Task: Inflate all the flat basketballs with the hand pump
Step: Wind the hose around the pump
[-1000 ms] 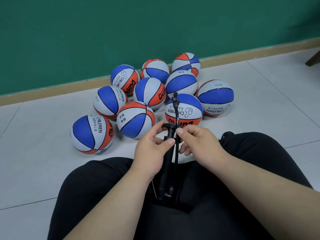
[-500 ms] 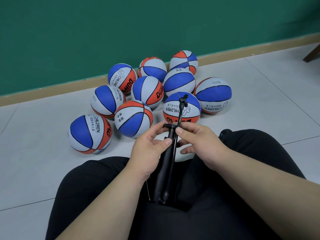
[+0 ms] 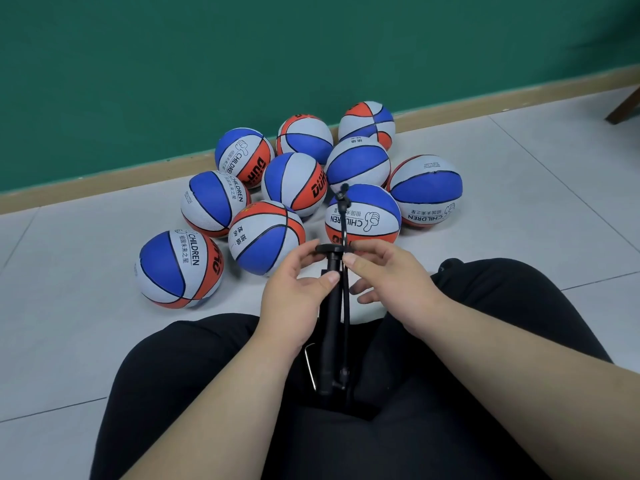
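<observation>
Both hands hold the hand pump (image 3: 329, 327), which stands upright between the knees: the left hand (image 3: 294, 299) pinches the barrel just under the T-handle, the right hand (image 3: 388, 282) pinches the thin hose (image 3: 344, 237) beside it. The hose tip sticks up free, not yet in any ball. The basketballs (image 3: 363, 216) lie clustered on the floor beyond, near the green wall. Likely best: free the hose fully, keep the barrel steady, then draw the nearest ball close
</observation>
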